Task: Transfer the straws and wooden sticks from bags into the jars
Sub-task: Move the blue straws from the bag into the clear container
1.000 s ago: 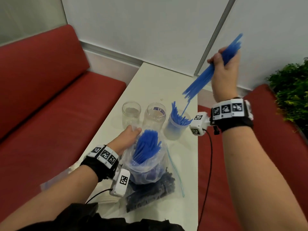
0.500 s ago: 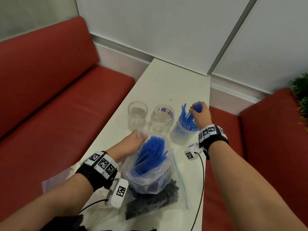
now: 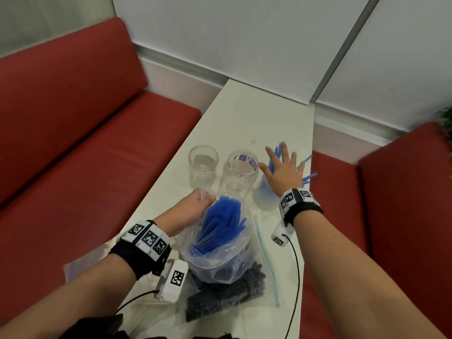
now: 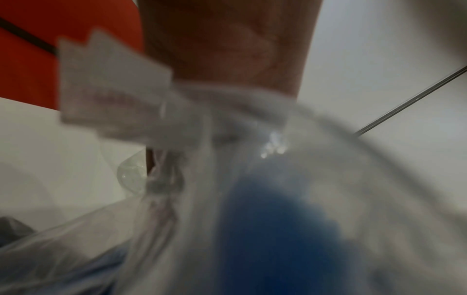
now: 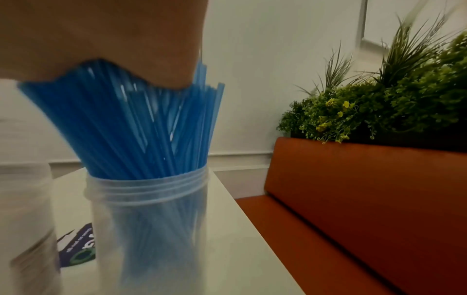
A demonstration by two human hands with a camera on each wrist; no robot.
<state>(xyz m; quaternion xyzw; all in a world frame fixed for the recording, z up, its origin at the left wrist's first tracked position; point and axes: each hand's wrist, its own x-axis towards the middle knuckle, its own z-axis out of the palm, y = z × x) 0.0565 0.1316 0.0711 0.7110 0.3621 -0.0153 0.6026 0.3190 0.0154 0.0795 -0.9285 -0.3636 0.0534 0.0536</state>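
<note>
Head view. The right hand [image 3: 283, 171] is seen flat, fingers spread wide, laid over the tops of the blue straws [image 3: 307, 178] that stand in the right-hand jar [image 3: 263, 192]; nothing is gripped. The left hand [image 3: 193, 210] is closed on the rim of the clear bag [image 3: 215, 255], which is held upright with more straws fanned inside. A second bag of dark sticks [image 3: 227, 292] is pinned under it on the white table [image 3: 247, 113]. Two clear jars [image 3: 241, 174] beside the filled one appear unfilled.

Left wrist view. The picture is blurred. Bag film [image 4: 192, 111] is seen bunched at the base of the hand; a blue mass shows through it. How the fingers lie cannot be made out here.

Right wrist view. The palm [image 5: 101, 38] is seen touching the straw tips [image 5: 131, 119], which splay from the threaded plastic jar [image 5: 149, 219].

Handling, judged: the straws are taken to be light, smooth and springy, easily scattered. A bundle is best grasped round its middle. The jar is likely light enough to tip if pressed sideways.

Change: one second earlier a bundle was held high in the right fist; half a second ago it was being lowered into the jar. It has now been released and is being patted level. The left hand's hold on the bag is unchanged.
</note>
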